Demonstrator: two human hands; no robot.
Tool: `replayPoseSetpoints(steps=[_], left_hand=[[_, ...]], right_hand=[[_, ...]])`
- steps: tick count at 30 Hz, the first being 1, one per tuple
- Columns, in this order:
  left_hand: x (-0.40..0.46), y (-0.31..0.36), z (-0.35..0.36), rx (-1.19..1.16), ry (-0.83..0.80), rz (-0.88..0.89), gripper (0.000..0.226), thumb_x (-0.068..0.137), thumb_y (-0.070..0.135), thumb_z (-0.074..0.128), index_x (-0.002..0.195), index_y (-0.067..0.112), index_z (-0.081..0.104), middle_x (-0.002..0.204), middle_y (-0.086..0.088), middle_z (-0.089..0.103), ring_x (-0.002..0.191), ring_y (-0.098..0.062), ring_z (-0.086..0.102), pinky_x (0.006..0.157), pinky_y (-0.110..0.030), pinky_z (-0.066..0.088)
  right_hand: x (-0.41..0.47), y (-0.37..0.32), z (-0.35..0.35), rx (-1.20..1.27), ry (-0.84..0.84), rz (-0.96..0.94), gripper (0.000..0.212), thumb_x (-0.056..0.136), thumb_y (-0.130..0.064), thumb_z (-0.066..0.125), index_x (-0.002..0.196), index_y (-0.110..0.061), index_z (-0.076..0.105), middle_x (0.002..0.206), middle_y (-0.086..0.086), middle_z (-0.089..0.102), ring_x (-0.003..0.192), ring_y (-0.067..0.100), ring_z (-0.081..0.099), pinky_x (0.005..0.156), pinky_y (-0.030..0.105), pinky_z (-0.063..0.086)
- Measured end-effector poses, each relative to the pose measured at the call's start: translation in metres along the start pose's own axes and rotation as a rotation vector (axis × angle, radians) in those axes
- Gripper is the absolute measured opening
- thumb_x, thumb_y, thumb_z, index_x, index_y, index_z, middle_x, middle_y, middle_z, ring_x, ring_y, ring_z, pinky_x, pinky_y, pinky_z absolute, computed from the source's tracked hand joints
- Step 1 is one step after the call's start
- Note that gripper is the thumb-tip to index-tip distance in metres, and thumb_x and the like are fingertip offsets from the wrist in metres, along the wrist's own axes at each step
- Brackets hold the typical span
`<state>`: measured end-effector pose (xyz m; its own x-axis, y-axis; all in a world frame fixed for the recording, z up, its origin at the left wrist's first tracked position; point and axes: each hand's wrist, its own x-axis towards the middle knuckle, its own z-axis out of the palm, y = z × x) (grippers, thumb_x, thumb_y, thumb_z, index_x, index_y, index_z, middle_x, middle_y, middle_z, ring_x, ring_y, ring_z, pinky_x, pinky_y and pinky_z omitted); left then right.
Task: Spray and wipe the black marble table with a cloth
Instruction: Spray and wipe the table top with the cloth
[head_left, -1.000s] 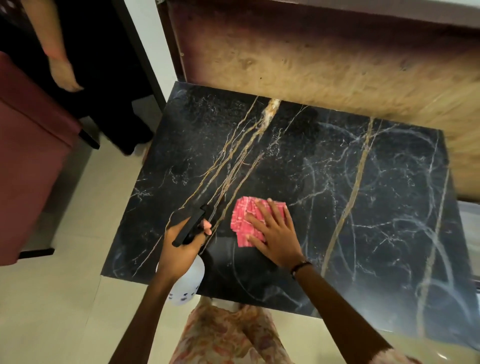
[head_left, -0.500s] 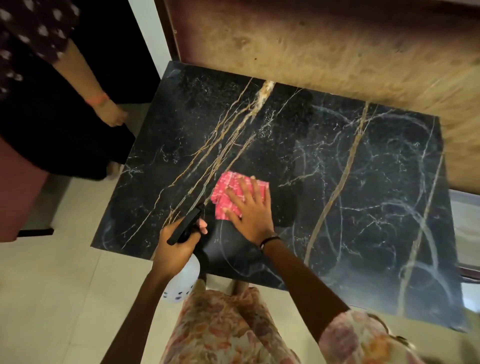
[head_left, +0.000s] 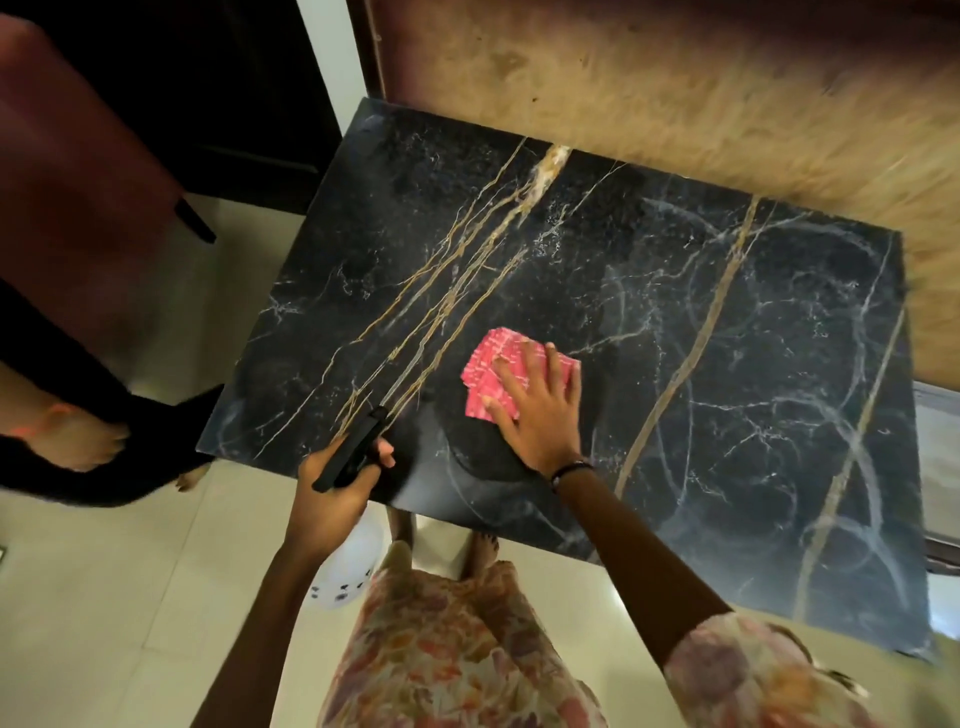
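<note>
The black marble table (head_left: 727, 364) with gold and white veins fills the middle of the view. A folded pink cloth (head_left: 493, 364) lies flat on it near the front edge. My right hand (head_left: 540, 410) presses on the cloth with fingers spread straight. My left hand (head_left: 332, 488) grips the black trigger head of a white spray bottle (head_left: 345, 571), held at the table's front left corner. The bottle's body hangs below the table edge, partly hidden by my wrist.
Another person (head_left: 78, 436) in dark clothes stands at the left, hand and feet close to the table's left corner. A red chair (head_left: 67, 171) is at the far left. A wooden panel (head_left: 675, 93) runs along the table's far side. Pale floor tiles (head_left: 130, 597) lie below.
My right hand has slid the pink cloth a little to the right across the marble. The spray bottle stays in my left hand by the front left corner. The other person has shifted.
</note>
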<state>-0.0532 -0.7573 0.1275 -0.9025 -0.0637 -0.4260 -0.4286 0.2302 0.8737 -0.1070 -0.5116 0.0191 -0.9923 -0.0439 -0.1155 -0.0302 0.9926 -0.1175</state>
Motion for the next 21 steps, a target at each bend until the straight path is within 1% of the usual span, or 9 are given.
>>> replayPoseSetpoints(steps=[1, 3, 4, 8, 10, 12, 15, 18, 21], left_hand=[[-0.001, -0.003, -0.001, 0.000, 0.009, 0.002, 0.029, 0.085, -0.017, 0.049, 0.085, 0.005, 0.067, 0.066, 0.001, 0.068, 0.037, -0.002, 0.047, 0.043, -0.011, 0.037], [-0.005, -0.008, -0.003, 0.006, 0.023, -0.011, 0.025, 0.085, -0.016, 0.049, 0.085, 0.002, 0.067, 0.054, 0.006, 0.064, 0.033, -0.004, 0.040, 0.037, -0.013, 0.033], [-0.007, -0.010, -0.004, 0.007, 0.023, -0.017, 0.025, 0.085, -0.015, 0.049, 0.085, 0.002, 0.067, 0.054, 0.006, 0.064, 0.033, -0.005, 0.039, 0.036, -0.014, 0.032], [-0.015, -0.016, -0.011, -0.019, 0.043, -0.033, 0.027, 0.087, -0.013, 0.050, 0.087, 0.009, 0.067, 0.077, -0.008, 0.068, 0.035, -0.005, 0.040, 0.036, -0.015, 0.033], [-0.019, -0.018, -0.015, -0.027, 0.054, -0.040, 0.024, 0.087, -0.011, 0.052, 0.089, 0.006, 0.068, 0.068, 0.000, 0.068, 0.036, -0.004, 0.040, 0.037, -0.016, 0.033], [-0.021, -0.021, -0.019, -0.028, 0.071, -0.048, 0.021, 0.087, -0.011, 0.052, 0.090, 0.003, 0.067, 0.056, 0.004, 0.065, 0.035, -0.004, 0.039, 0.037, -0.017, 0.033], [-0.021, -0.024, -0.027, -0.038, 0.096, -0.052, 0.020, 0.086, -0.011, 0.053, 0.090, 0.001, 0.067, 0.054, 0.005, 0.064, 0.035, -0.005, 0.039, 0.038, -0.017, 0.034], [-0.020, -0.028, -0.037, -0.041, 0.076, -0.063, 0.019, 0.086, -0.011, 0.052, 0.090, 0.002, 0.067, 0.052, 0.007, 0.064, 0.034, -0.006, 0.036, 0.038, -0.016, 0.033], [-0.015, -0.028, -0.045, -0.039, 0.071, -0.072, 0.028, 0.085, -0.012, 0.052, 0.082, 0.011, 0.068, 0.045, 0.005, 0.057, 0.034, -0.006, 0.034, 0.038, -0.017, 0.032]], right_hand=[[-0.001, -0.014, 0.003, -0.012, -0.006, -0.040, 0.060, 0.091, -0.062, 0.027, 0.143, -0.035, 0.037, 0.155, 0.009, 0.028, 0.144, 0.038, 0.019, 0.114, 0.061, 0.005], [-0.016, -0.039, 0.009, -0.010, -0.015, -0.154, 0.060, 0.092, -0.062, 0.027, 0.145, -0.035, 0.035, 0.156, 0.008, 0.026, 0.145, 0.036, 0.014, 0.114, 0.062, 0.004], [-0.029, -0.046, 0.012, 0.002, -0.020, -0.212, 0.059, 0.093, -0.061, 0.028, 0.145, -0.034, 0.034, 0.157, 0.007, 0.025, 0.145, 0.035, 0.012, 0.114, 0.061, 0.004], [-0.086, -0.033, 0.017, -0.009, -0.060, -0.380, 0.059, 0.094, -0.064, 0.027, 0.145, -0.035, 0.032, 0.156, 0.005, 0.027, 0.146, 0.032, 0.014, 0.114, 0.058, 0.010], [-0.093, -0.010, 0.012, -0.011, -0.062, -0.412, 0.060, 0.092, -0.067, 0.030, 0.144, -0.037, 0.032, 0.155, 0.004, 0.029, 0.145, 0.031, 0.017, 0.114, 0.058, 0.012], [-0.080, 0.004, 0.007, -0.039, -0.056, -0.399, 0.059, 0.092, -0.066, 0.032, 0.144, -0.038, 0.033, 0.155, 0.005, 0.030, 0.145, 0.031, 0.017, 0.114, 0.058, 0.013], [-0.041, -0.006, 0.004, -0.047, -0.051, -0.242, 0.060, 0.091, -0.064, 0.034, 0.143, -0.035, 0.035, 0.156, 0.006, 0.028, 0.145, 0.032, 0.015, 0.115, 0.060, 0.014], [-0.004, -0.046, 0.004, 0.009, -0.050, -0.124, 0.062, 0.089, -0.062, 0.033, 0.144, -0.033, 0.034, 0.156, 0.007, 0.027, 0.144, 0.036, 0.017, 0.114, 0.061, 0.011], [0.009, -0.096, 0.007, 0.023, -0.050, -0.170, 0.062, 0.090, -0.062, 0.027, 0.144, -0.033, 0.036, 0.156, 0.007, 0.028, 0.145, 0.036, 0.017, 0.113, 0.063, 0.004]])
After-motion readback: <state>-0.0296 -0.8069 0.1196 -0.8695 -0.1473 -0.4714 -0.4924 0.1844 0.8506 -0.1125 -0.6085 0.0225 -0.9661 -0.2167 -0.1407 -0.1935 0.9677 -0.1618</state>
